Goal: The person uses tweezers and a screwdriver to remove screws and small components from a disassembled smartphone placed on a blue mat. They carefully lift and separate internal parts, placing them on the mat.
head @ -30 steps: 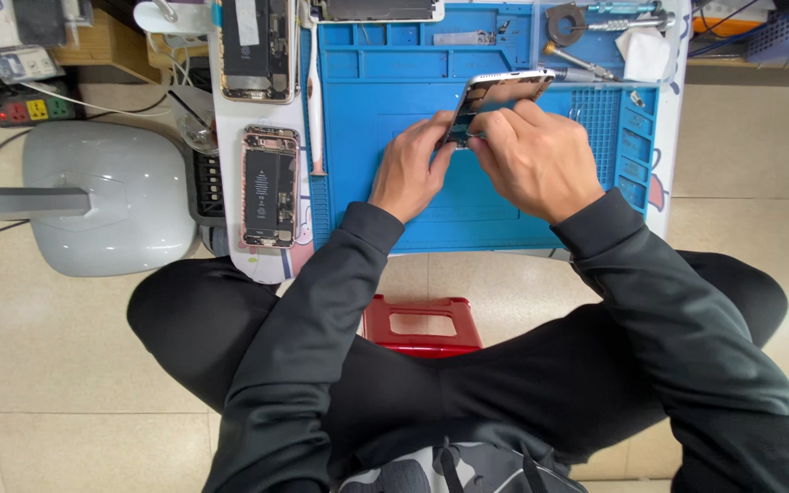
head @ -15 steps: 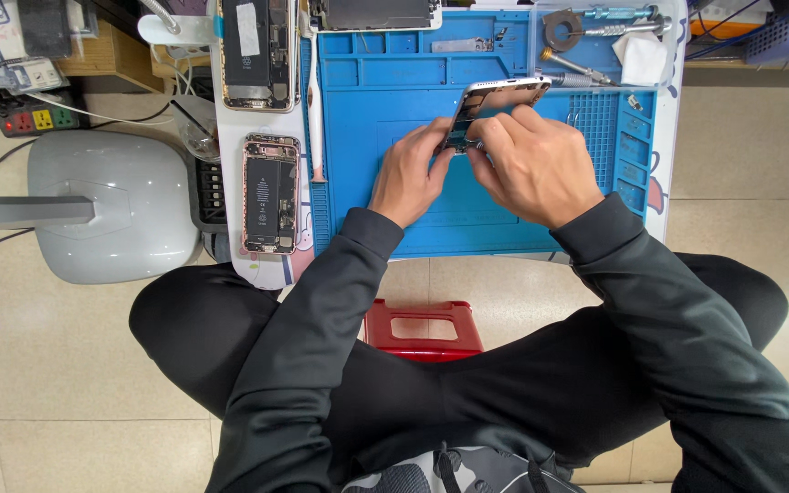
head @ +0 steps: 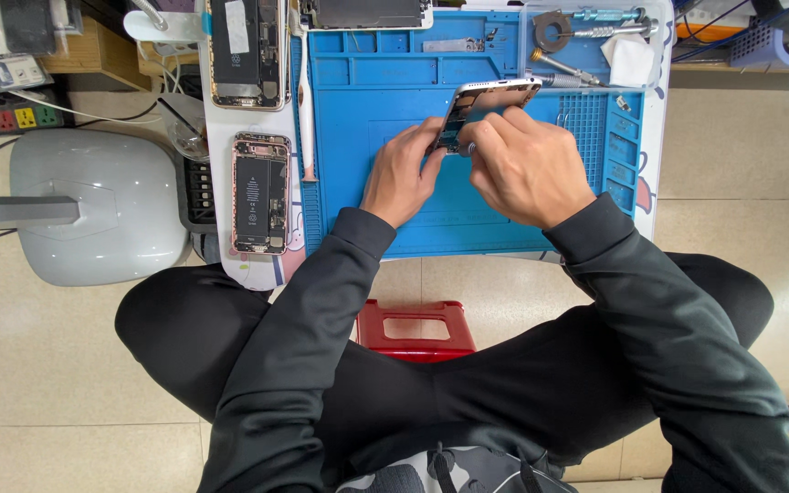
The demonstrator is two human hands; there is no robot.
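Three opened phones were in view. Both hands, the left hand (head: 402,175) and the right hand (head: 524,169), pinched one tilted phone frame (head: 484,102) above the blue mat (head: 372,100), upper centre, its long axis running lower-left to upper-right. Two others (head: 259,192) lay flat, upper left.

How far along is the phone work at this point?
Done: the phone body is already opened, its insides showing. In hand: left hand steadies it over the blue mat; right hand works inside. Left: two more opened phones wait alongside.
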